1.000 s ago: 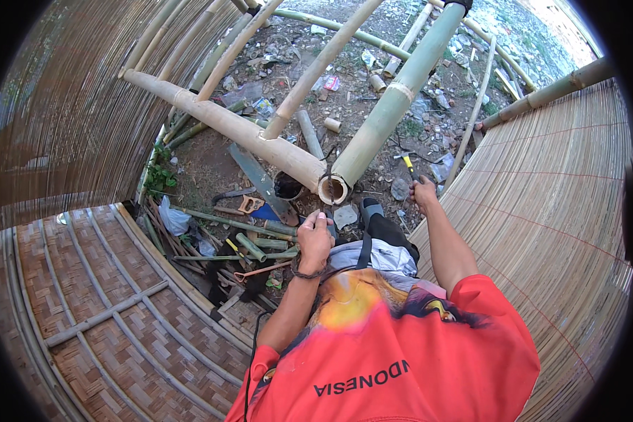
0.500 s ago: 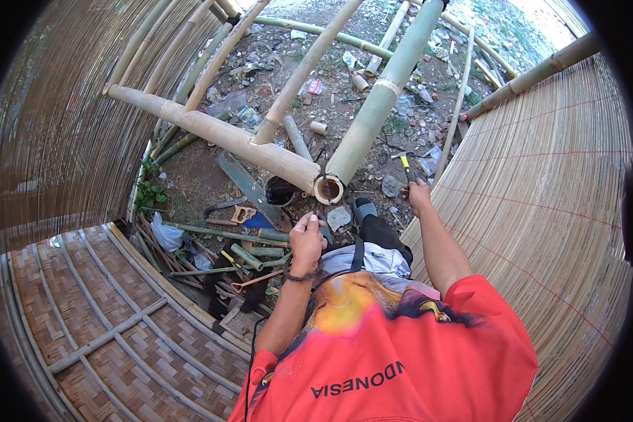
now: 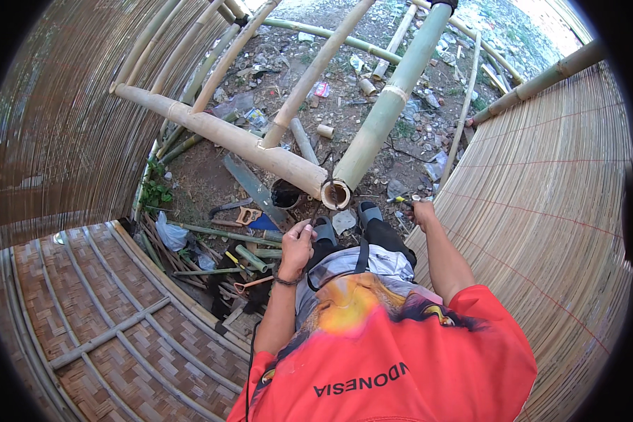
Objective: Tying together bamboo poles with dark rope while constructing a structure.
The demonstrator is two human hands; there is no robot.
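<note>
My right hand [image 3: 423,213] is closed around the yellow-and-black handle of a hammer [image 3: 402,200], held out to the right of my legs and seen foreshortened. My left hand [image 3: 297,247] is pinched shut just below a bamboo joint; a thin dark strand shows by its fingertips, but what they grip is too small to make out. At that joint, a pale bamboo pole [image 3: 225,137] from the left meets a thick green bamboo pole [image 3: 376,119] running away from me. An open, hollow end [image 3: 336,195] faces me there, with dark cord around the joint.
A dark bucket [image 3: 273,192] stands under the pale pole. Left of my sandals [image 3: 371,214] lie a handsaw [image 3: 247,215], cut bamboo pieces [image 3: 252,258] and a plastic bag [image 3: 171,232]. Slatted screen [image 3: 541,190] walls the right, a woven panel [image 3: 112,302] the lower left. Litter covers the ground.
My right hand has tipped the hammer from pointing upward to lying low and sideways. My left hand stays near the joint. The whole view has shifted slightly.
</note>
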